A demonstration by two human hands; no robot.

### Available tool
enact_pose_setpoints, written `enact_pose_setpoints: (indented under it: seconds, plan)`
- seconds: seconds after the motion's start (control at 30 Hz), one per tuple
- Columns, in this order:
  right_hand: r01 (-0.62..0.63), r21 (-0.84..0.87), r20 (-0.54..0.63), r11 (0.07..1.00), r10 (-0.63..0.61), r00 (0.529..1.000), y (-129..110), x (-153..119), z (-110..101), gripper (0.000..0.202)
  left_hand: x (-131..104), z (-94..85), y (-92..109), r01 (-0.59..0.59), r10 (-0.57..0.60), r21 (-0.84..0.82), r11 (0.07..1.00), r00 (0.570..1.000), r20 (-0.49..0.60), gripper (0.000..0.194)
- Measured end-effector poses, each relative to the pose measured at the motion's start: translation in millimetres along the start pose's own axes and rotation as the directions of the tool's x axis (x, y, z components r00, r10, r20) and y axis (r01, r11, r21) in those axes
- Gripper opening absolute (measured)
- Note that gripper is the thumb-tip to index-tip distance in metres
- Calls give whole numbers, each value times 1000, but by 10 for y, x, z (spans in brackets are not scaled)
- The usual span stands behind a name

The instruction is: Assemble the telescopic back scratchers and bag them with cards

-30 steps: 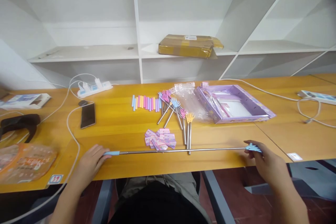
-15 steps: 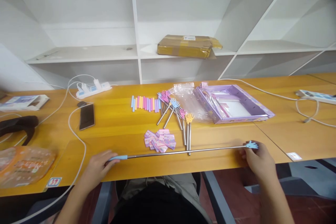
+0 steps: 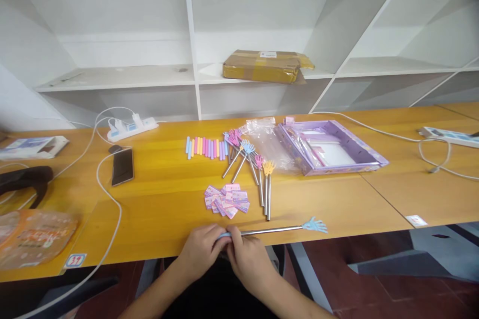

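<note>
The left hand (image 3: 200, 249) grips the scratcher (image 3: 272, 231) by its handle (image 3: 225, 235); the right hand (image 3: 249, 258) closes beside it, though its exact hold is hidden. The scratcher is nearer the person than the cards (image 3: 227, 200), its claw (image 3: 314, 225) off to their right. It looks light, the rod (image 3: 288, 229) stiff and slippery, the claw likely fragile; the handle seems the best hold. Other scratchers (image 3: 247, 147) lie right of the cards.
</note>
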State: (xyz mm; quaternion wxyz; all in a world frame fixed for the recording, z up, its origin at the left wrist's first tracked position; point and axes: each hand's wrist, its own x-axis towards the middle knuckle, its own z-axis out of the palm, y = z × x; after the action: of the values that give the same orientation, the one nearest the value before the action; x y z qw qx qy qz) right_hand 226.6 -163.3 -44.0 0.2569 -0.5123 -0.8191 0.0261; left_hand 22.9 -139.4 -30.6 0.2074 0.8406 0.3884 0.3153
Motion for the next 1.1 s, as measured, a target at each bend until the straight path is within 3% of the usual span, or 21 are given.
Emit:
enact_pose_setpoints:
  seconds: [0.07,0.17,0.3,0.37,0.4,0.53,0.6,0.73,0.93,1.1]
  plan:
    - [13,-42,4,999,-13,1000,38,-2,-59,27,-1,-40,-74,18,-18,5,1000,1000,-25,34]
    - [-192,-72,-96,979,185,978,409,-17,-357,38,-24,-260,-252,7,-5,32,999,999,-51,34]
    - [-522,-63,-262,850,491,831,867,-95,-763,46,-76,-593,-431,-52,61,101,994,994,-87,38]
    - [-587,-70,-308,807,542,782,969,-142,-874,45,-111,-699,-466,-47,60,123,991,993,-101,37]
    - [-588,-71,-310,805,543,780,996,-163,-905,43,-128,-733,-473,-42,56,130,991,993,-104,37]
    - [-402,-12,-173,916,394,903,1024,-223,-895,30,-170,-758,-462,-61,75,140,988,992,-102,33]
    - [-332,13,-126,943,331,935,1001,-222,-839,31,-157,-725,-444,-70,83,143,987,992,-91,32]
    - [-362,-73,-167,929,347,923,814,-151,-673,36,-66,-588,-367,-62,77,164,985,993,-85,34]
    - [-163,-47,-168,986,153,974,364,-35,-356,48,20,-261,-202,-84,90,89,993,994,-67,29]
    - [-126,-26,-77,992,124,989,453,4,-276,45,-5,-136,-232,10,-9,18,1000,999,-46,27]
